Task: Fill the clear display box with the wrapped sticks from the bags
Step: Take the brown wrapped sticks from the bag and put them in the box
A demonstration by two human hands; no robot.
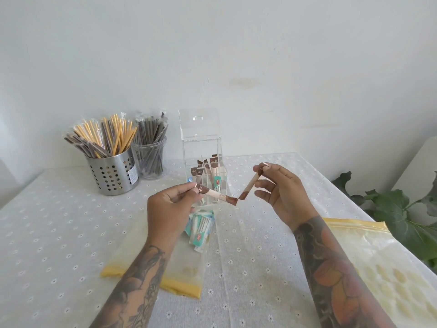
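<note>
Pinched between thumb and fingers, your left hand (169, 202) holds one brown-and-tan sugar stick (218, 197), and your right hand (281, 192) pinches a second stick (250, 185). Their brown ends meet just in front of the clear display box (205, 166), whose lid stands open. More brown sticks stand upright inside it, with what look like teal packets (217, 182) alongside. Under your left wrist lies a yellow-edged zip bag (182, 278) with teal packets at its mouth. A second zip bag (376, 256) lies under your right forearm. Behind stand a steel holder (113, 172) and a clear cup (150, 159) of wrapped straws.
</note>
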